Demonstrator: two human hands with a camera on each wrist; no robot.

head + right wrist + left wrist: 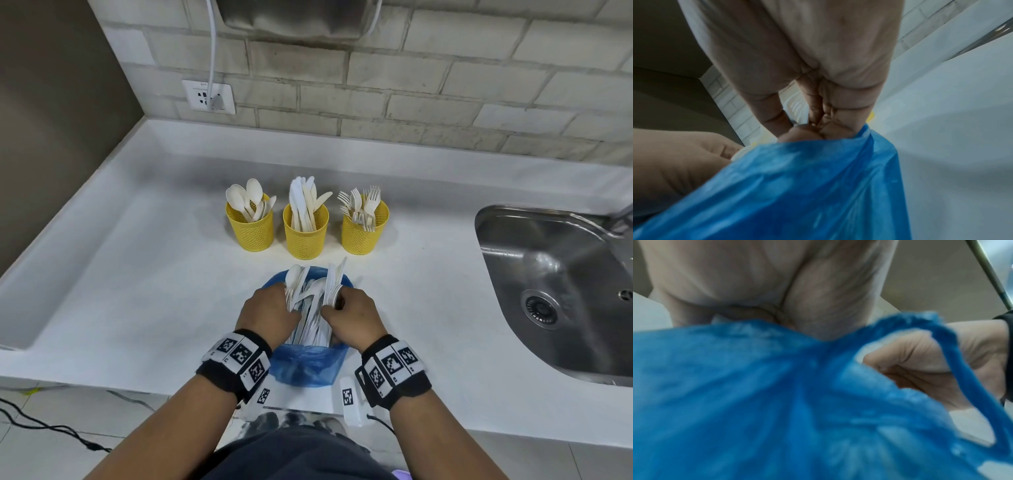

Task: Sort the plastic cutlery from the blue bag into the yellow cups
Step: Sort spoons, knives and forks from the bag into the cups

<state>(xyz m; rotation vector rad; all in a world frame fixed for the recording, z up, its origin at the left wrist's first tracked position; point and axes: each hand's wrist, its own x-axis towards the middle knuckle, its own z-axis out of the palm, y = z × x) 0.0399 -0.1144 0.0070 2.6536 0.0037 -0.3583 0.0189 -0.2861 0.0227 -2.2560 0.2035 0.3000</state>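
The blue bag [305,366] lay at six o'clock on the white counter [137,274], right at the near edge, its mouth open toward twelve and a heap of white plastic cutlery [310,308] spilling from it. Your left hand [269,313] was curled round a bunch with spoon bowls showing at its tip, and your right hand [352,317] was clamped on a bunch of forks and knives; both wrist views showed fingers folded tight against the bag's film.

Trouble from here, as I judge it: you held many pieces at once, so a loosened grip could scatter them across the counter. Each bunch may also be mixed, and a hurried drop would put a knife among forks. The film could cling to a tine and drag the bag off the edge as you lifted.

The bag was thin, crinkled, translucent plastic with a loop handle. The cutlery was smooth, stiff, pale and light. At twelve o'clock stood three perforated yellow cups in a row: the spoon cup [250,226] at eleven, the knife cup [305,231] at twelve, the fork cup [364,229] at one, all partly filled. A steel sink [548,274] sat at three.
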